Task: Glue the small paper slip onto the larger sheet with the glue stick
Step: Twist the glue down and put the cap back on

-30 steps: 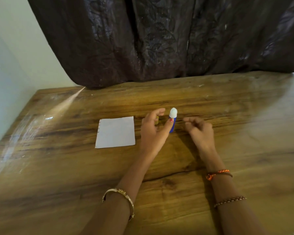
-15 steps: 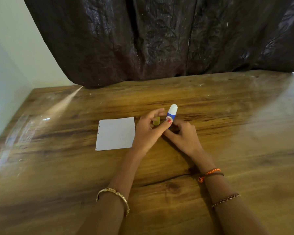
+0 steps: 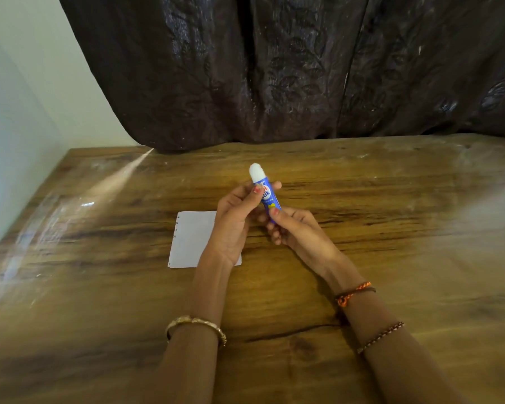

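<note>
Both hands, left hand (image 3: 235, 220) and right hand (image 3: 296, 231), pinch the capped glue stick (image 3: 264, 192) above the white sheet (image 3: 191, 240); uncapping, gluing and the unseen slip remain

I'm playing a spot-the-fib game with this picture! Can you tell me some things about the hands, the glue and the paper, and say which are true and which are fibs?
1. Both hands hold the glue stick. True: the left hand grips its upper part, the right hand its lower end.
2. The glue stick lies flat on the table. False: it is lifted, pointing up.
3. The glue stick has a white cap on it. True.
4. The white paper sheet is crumpled into a ball. False: it lies flat, partly behind the left hand.
5. The curtain behind the table is bright yellow. False: it is dark.
</note>
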